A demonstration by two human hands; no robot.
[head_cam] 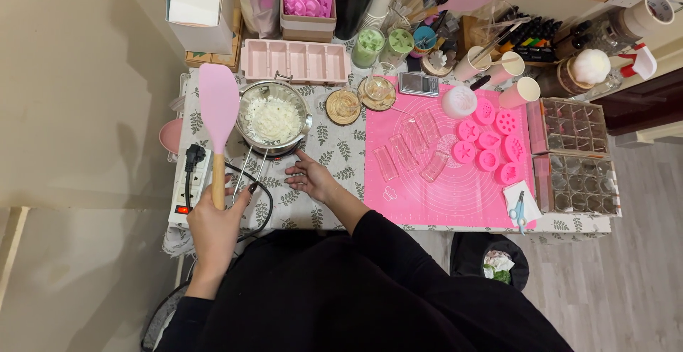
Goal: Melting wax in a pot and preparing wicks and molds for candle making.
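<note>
While a pink spatula (218, 121) is gripped upright in the clenched left hand (213, 227), the right hand (311, 179) is rested open-fingered beside a metal pot (274, 118) of white flakes.

Bare tablecloth strip (324, 213) between pot (274, 118) and pink mat (441, 181) passable; cups (491, 67) crowd back edge.

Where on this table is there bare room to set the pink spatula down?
The near part of the pink mat lies bare, between the clear moulds and the table's near edge. A smaller bare patch of leaf-print cloth lies between the pot and the mat, beside the right hand. The back row and the mat's right side are crowded.
</note>
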